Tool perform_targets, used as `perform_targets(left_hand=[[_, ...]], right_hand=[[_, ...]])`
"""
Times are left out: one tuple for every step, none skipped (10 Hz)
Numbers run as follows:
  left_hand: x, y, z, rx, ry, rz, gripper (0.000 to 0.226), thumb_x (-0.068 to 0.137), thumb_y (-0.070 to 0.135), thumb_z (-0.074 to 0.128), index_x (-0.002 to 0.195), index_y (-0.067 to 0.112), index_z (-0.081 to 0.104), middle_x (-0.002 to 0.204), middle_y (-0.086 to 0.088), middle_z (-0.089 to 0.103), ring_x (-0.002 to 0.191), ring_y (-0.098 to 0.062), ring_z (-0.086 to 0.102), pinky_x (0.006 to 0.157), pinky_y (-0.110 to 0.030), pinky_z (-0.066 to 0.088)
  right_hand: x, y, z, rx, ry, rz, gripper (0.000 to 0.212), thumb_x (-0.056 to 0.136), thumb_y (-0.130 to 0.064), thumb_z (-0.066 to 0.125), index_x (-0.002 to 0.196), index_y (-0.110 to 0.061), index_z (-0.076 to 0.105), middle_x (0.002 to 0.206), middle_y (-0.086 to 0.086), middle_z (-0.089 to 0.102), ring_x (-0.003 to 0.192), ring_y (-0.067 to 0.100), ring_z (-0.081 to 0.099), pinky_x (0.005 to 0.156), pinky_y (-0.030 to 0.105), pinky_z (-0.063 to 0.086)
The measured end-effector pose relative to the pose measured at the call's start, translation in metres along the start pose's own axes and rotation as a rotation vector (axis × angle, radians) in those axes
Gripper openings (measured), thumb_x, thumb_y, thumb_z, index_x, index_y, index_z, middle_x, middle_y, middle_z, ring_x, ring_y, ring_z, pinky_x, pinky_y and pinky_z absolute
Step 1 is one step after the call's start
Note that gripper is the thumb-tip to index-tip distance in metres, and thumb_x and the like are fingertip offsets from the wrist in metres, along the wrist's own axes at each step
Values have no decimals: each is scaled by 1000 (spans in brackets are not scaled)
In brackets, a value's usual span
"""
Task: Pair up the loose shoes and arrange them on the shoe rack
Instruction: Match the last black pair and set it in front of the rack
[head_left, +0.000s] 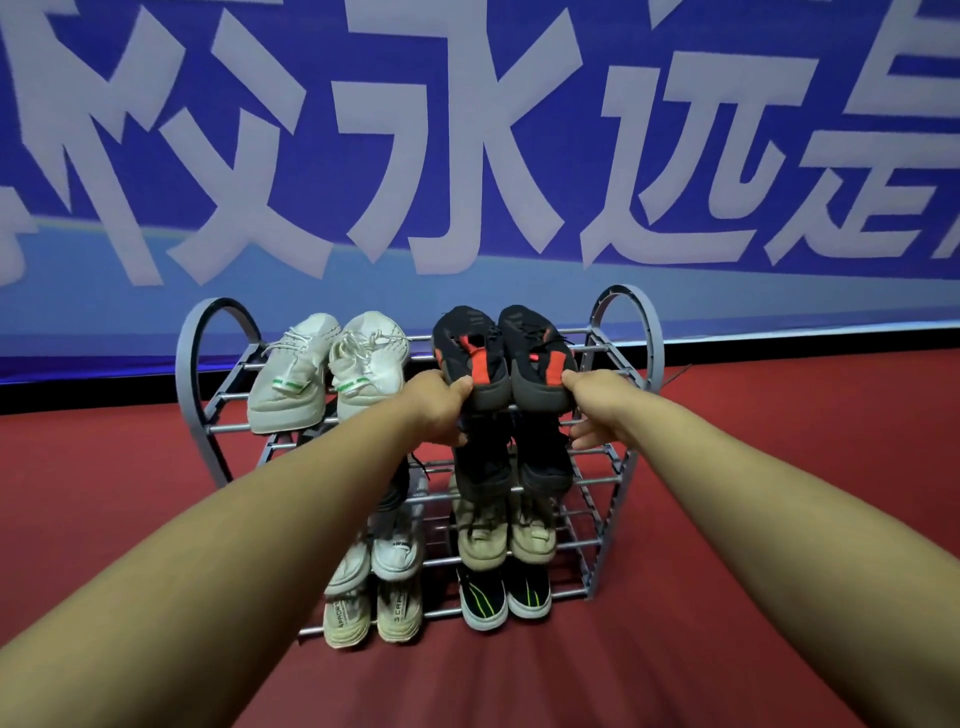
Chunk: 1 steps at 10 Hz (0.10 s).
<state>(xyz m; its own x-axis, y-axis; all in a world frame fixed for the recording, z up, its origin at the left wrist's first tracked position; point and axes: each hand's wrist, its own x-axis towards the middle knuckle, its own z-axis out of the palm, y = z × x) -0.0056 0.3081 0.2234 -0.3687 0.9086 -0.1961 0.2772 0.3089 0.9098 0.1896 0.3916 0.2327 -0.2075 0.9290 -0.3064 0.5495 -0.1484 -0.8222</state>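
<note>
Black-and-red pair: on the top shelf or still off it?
On it. The black-and-red pair rests across the shoe rack's top bars, heels outward, with the left hand and right hand gripping the heels.

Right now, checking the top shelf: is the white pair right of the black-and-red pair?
No, the white pair sits left of the black-and-red pair on the rack.

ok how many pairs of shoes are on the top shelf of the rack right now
2. A white pair sits at the left; a black and red pair at the right, its heels held by the left hand and right hand.
</note>
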Motion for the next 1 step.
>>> perform_targets(left_hand=[[-24, 5, -13, 181, 96, 188, 37, 97, 32, 50, 123, 6, 57, 115, -17, 65, 80, -35, 70, 72, -42, 60]], right_hand=[[-14, -4, -1, -175, 86, -76, 50, 97, -40, 40, 127, -3, 54, 98, 15, 54, 76, 32, 59, 64, 39, 58]])
